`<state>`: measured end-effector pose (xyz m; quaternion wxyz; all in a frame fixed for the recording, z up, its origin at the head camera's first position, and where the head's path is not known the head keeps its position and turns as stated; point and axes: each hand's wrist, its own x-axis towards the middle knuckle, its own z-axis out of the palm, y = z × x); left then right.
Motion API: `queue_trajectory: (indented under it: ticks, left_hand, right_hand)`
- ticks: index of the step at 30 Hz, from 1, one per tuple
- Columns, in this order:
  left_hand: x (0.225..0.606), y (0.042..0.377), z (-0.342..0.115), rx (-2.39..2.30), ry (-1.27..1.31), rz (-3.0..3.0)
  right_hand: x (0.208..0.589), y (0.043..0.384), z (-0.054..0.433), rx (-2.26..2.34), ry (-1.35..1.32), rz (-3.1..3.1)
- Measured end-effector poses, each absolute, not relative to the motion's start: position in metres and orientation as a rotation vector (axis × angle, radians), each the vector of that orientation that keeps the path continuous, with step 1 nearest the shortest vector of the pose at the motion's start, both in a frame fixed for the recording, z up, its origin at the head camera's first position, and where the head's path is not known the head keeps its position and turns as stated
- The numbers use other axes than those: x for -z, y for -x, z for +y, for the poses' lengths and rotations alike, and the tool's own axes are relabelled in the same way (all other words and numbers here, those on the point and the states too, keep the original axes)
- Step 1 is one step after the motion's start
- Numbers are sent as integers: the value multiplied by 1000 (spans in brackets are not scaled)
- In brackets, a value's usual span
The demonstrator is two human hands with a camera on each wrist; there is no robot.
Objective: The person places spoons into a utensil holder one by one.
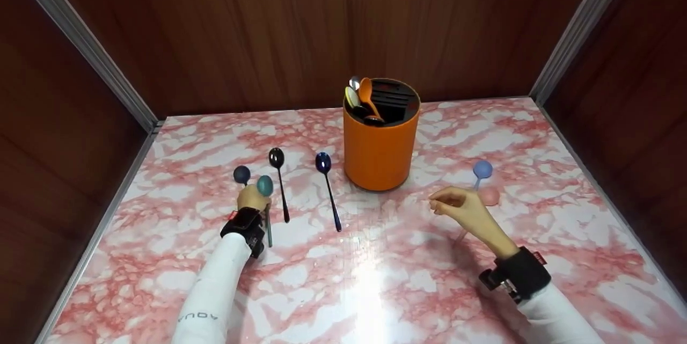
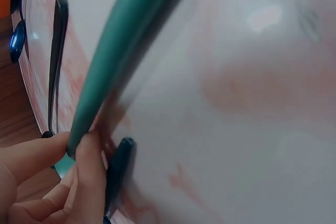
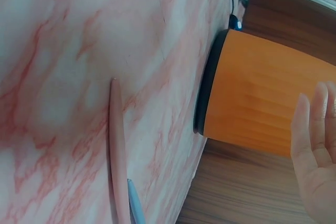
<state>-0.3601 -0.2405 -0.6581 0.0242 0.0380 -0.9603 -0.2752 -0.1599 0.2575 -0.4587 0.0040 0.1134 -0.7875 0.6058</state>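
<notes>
At the left, my left hand (image 1: 251, 199) pinches a teal spoon (image 1: 264, 185) near its bowl. In the left wrist view, thumb and finger hold the narrow part of the teal handle (image 2: 110, 56). A dark navy spoon (image 1: 242, 174) lies just beyond that hand, partly hidden by it. My right hand (image 1: 466, 207) hovers above the table at the right, fingers loosely bent and holding nothing. Under and behind it lie a pink spoon (image 1: 489, 196) and a periwinkle-blue spoon (image 1: 482, 169); the right wrist view shows the pink handle (image 3: 117, 145).
An orange utensil holder (image 1: 380, 153) stands at the back centre, with several spoons in its left compartment and a slotted black section. Between it and my left hand lie a black spoon (image 1: 277, 158) and a shiny blue spoon (image 1: 323, 163). Wooden walls (image 1: 322, 27) enclose the marbled table.
</notes>
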Motion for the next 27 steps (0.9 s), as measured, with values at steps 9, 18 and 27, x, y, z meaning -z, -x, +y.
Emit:
queue_trajectory:
  ticks: [9,18,27]
  left_hand:
    - [685,375,-246,824,-134,-2944]
    - [707,391,-254,840,-148,-2956]
    - [665,366,-243,1046,-189,-2902]
  right_hand:
    - [458,157,256,-1930,-389,-2482]
    - [459,157,255,-1952,-408,-2454]
    - [457,155,253,-1980,-448,-2438]
